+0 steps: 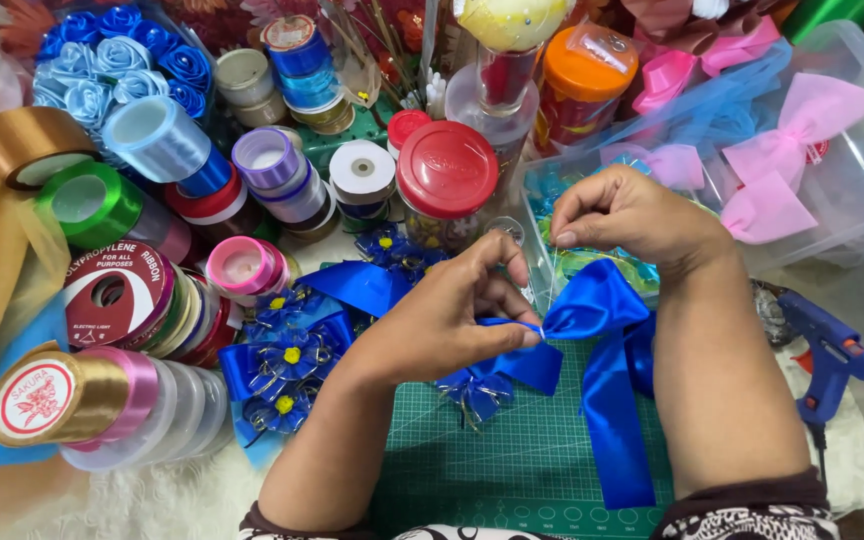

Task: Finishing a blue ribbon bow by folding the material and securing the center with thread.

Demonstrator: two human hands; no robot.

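Head view shows us both our hands working at a blue satin ribbon bow (592,305) held just above the green cutting mat (532,450) on the tabletop. Our left hand (452,320) has its grip pressed together, pinching the bow at its gathered middle. Our right hand (632,215) is raised just above, its grip pinched on what looks like a fine thread; we cannot make the thread out clearly. The bow's tails hang down over the mat. Small blue ribbon flowers (287,365) lie left of our left hand, ribbon spools (117,290) crowd the far left, and a blue glue gun (832,350) rests at the right.
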